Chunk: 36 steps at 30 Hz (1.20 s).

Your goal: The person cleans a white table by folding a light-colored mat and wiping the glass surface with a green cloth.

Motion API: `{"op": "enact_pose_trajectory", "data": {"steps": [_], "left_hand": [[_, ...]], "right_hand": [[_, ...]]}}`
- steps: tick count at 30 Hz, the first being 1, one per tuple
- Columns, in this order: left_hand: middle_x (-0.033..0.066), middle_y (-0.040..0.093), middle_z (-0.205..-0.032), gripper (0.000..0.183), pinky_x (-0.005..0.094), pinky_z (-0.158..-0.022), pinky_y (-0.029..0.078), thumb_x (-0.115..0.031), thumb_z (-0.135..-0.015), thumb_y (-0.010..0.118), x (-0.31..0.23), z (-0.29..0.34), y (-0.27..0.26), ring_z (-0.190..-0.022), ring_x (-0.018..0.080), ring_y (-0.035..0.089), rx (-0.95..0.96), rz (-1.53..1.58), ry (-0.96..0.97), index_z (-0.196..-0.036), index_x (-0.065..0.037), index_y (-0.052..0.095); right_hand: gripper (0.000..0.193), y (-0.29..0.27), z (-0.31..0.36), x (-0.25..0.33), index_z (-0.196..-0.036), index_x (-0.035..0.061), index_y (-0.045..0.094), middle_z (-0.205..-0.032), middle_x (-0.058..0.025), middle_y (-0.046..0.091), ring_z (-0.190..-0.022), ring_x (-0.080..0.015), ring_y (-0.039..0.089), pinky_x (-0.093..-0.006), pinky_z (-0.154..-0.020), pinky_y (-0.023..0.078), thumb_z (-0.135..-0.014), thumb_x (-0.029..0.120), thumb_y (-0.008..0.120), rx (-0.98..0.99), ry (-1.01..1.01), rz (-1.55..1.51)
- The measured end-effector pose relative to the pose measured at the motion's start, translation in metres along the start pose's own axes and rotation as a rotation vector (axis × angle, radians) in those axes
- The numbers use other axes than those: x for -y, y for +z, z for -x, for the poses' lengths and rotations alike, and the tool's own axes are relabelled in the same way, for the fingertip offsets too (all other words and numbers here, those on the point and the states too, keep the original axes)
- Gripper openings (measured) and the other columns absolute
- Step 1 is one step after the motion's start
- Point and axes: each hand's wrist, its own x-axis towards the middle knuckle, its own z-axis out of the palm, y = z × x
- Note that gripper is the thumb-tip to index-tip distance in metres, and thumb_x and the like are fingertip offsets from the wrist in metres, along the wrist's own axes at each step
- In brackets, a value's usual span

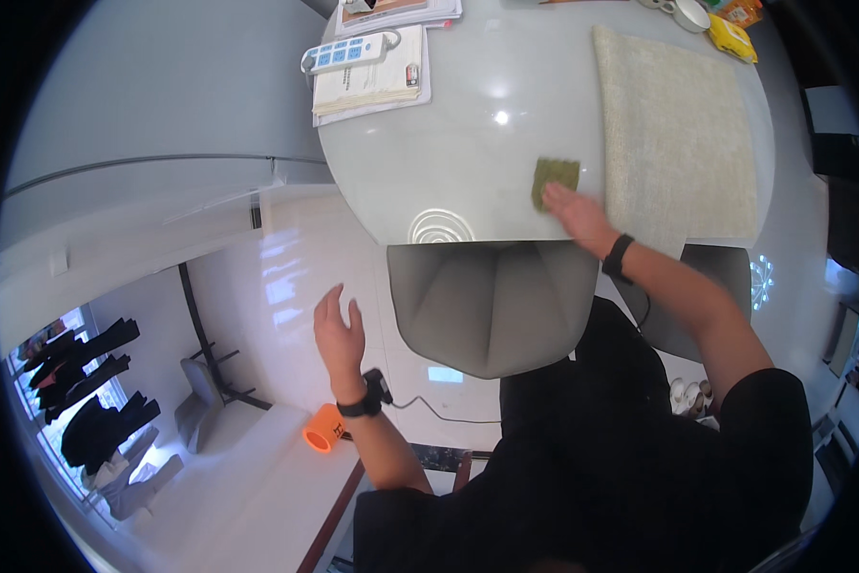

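Near the front edge of the white glossy table [468,181], a square green scouring pad [558,173] lies on the tabletop. My right hand [576,212] has hold of its near corner, fingers over the pad; the thumb's grip is partly hidden. A black band circles my right wrist. My left hand [339,329] hangs in the air left of the grey chair [492,306], away from the table, its fingers stretched and the thumb apart. Nothing is in it. On the left wrist sits a black strapped device with a cable running from it.
A beige cloth [683,134] covers the table's right side. Papers [372,91] with a white power strip [353,53] on them lie at the far left. At the far right are a yellow packet [732,38] and a white cup [690,15]. An orange cylinder [322,430] is low on the left.
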Motion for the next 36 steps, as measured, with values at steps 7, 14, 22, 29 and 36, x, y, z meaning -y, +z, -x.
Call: {"op": "enact_pose_trajectory", "data": {"steps": [7,14,22,29,36], "left_hand": [[0.0253,0.06,-0.141,0.049,0.0508,-0.112,0.044,-0.021,-0.1,0.065,0.018,-0.139,0.153,-0.131,0.0439,0.054,0.002,0.132,0.113,-0.142,0.001,0.056],[0.0278,0.028,-0.168,0.065,0.0562,-0.126,0.02,-0.025,-0.106,0.057,0.037,-0.151,0.218,-0.154,0.0449,0.024,-0.077,0.244,-0.042,-0.157,0.007,0.035],[0.0288,0.012,-0.173,0.085,0.0554,-0.129,0.008,-0.032,-0.103,0.063,0.069,-0.149,0.206,-0.161,0.0458,0.006,0.069,0.279,0.068,-0.165,0.005,0.018],[0.0346,-0.014,-0.17,0.15,0.0566,-0.129,0.004,-0.053,-0.07,0.094,0.059,-0.159,0.18,-0.16,0.048,-0.014,0.457,0.204,0.126,-0.165,0.004,-0.006],[0.0374,-0.018,-0.168,0.174,0.0597,-0.128,0.007,-0.06,-0.048,0.101,0.064,-0.15,0.183,-0.158,0.0515,-0.017,0.329,0.215,0.175,-0.164,0.005,-0.012]], "right_hand": [[0.027,-0.007,0.013,0.03,-0.117,0.0075,0.069,-0.124,-0.0073,0.069,-0.107,-0.0266,0.068,-0.0383,-0.088,0.059,-0.09,0.012,0.067,-0.062,-0.074,-0.026],[0.018,-0.025,-0.011,0.012,-0.112,0.0113,0.069,-0.102,-0.0108,0.063,-0.096,-0.0325,0.063,-0.0452,-0.078,0.055,-0.096,0.02,0.07,-0.406,0.779,0.069],[0.013,-0.004,-0.029,0.064,-0.105,0.0138,0.07,-0.097,-0.009,0.06,-0.097,-0.0303,0.064,-0.0432,-0.078,0.057,-0.093,0.017,0.069,-0.265,0.432,-0.135],[0.013,-0.013,-0.041,0.021,-0.105,0.0076,0.068,-0.099,-0.0149,0.063,-0.091,-0.0384,0.064,-0.0473,-0.077,0.055,-0.095,0.016,0.067,-0.416,0.756,0.106],[0.015,0.009,-0.056,0.104,-0.105,0.0108,0.066,-0.099,-0.0108,0.058,-0.091,-0.0308,0.062,-0.043,-0.075,0.055,-0.091,0.013,0.068,-0.222,0.207,-0.209]]}}
